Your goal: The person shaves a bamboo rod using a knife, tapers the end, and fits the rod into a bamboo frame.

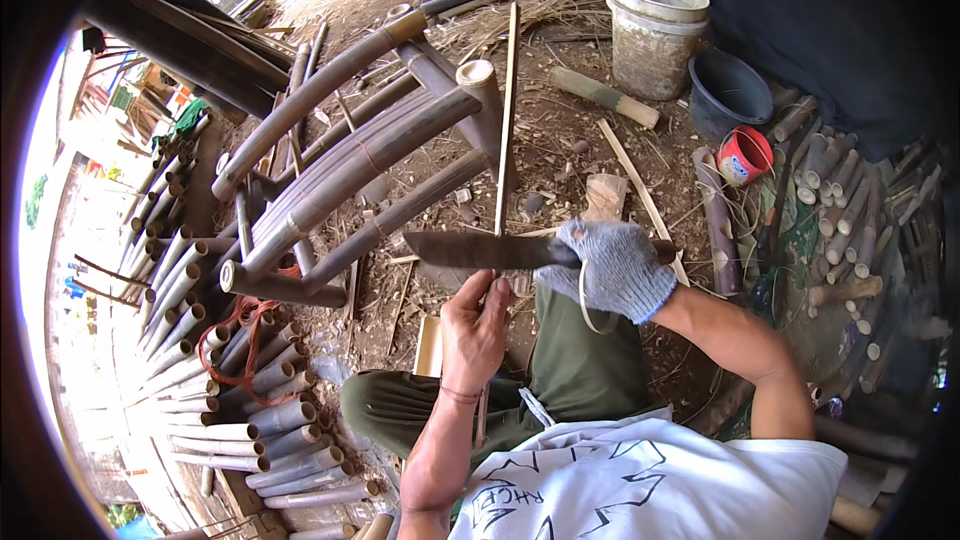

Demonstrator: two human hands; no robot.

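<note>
My gloved right hand is wrapped round the handle of a machete, its wide dark blade lying level and pointing left. Beneath the blade, my bare left hand pinches a long, narrow bamboo strip. The strip runs away from me past the blade, and its near end shows below my wrist over my lap. Blade and strip cross just beyond my left fingertips; whether the edge is biting into the strip I cannot tell. From the grey glove hangs a thin pale curl.
A bamboo furniture frame stands ahead on the left. Cut bamboo tubes are stacked at left, with more at right. A dirty white bucket, a dark basin and a red pail stand at far right. Shavings litter the ground.
</note>
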